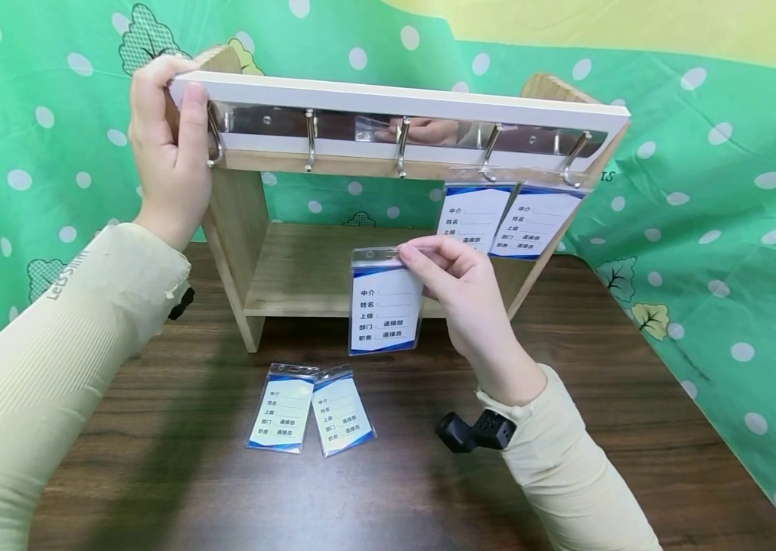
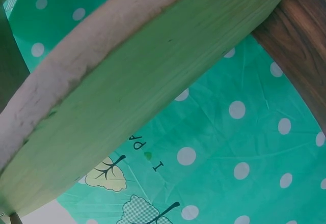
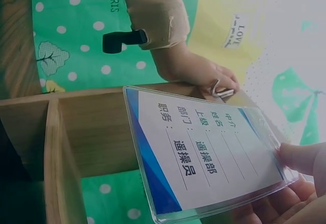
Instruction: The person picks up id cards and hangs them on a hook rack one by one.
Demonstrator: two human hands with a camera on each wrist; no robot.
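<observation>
My right hand (image 1: 460, 295) pinches the top right corner of a clear badge holder (image 1: 385, 310) with a blue-and-white card, held upright in front of the wooden rack (image 1: 329, 275). In the right wrist view the badge holder lies sideways between thumb and fingers. My left hand (image 1: 171, 149) grips the left end of the rack's white top board (image 1: 360, 90), thumb in front and fingers over the top. Below that board runs a metal strip with several hooks (image 1: 402, 149). Two more badge holders, a left one (image 1: 474, 210) and a right one (image 1: 538, 222), hang from the two rightmost hooks.
Two badge holders, one on the left (image 1: 281, 409) and one on the right (image 1: 343, 413), lie on the dark wooden table (image 1: 174, 459) before the rack, their top edges meeting. A green dotted cloth (image 1: 718, 229) hangs behind and to the sides.
</observation>
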